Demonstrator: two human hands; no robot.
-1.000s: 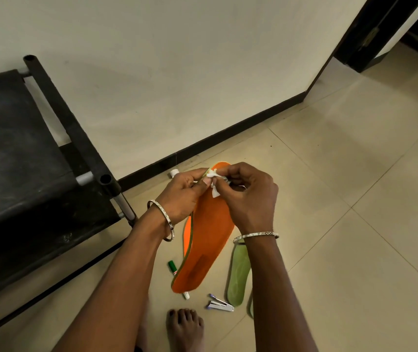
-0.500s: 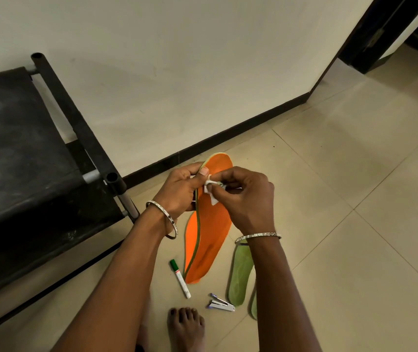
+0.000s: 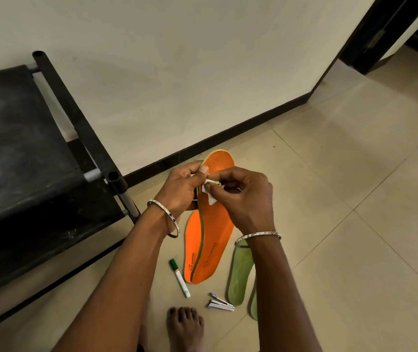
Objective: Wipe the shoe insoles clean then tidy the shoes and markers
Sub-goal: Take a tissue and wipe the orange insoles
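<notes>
The white wipe [image 3: 206,188] is mostly buried in the pinching fingers of the right hand [image 3: 246,196]; only a scrap shows. The left hand [image 3: 180,191] grips the front orange insole [image 3: 215,224], fingertips lost behind it, and that insole covers most of the second orange insole [image 3: 191,240]. The print on both is too small to read. At lower right a forearm crosses one green insole [image 3: 238,278]; another green insole [image 3: 253,306] is a sliver. The black bench [image 3: 12,148] runs off the left edge.

On the floor [image 3: 329,199], marker [image 3: 179,278] lies left of stapler [image 3: 220,304], two insoles [image 3: 238,275] to its right.
</notes>
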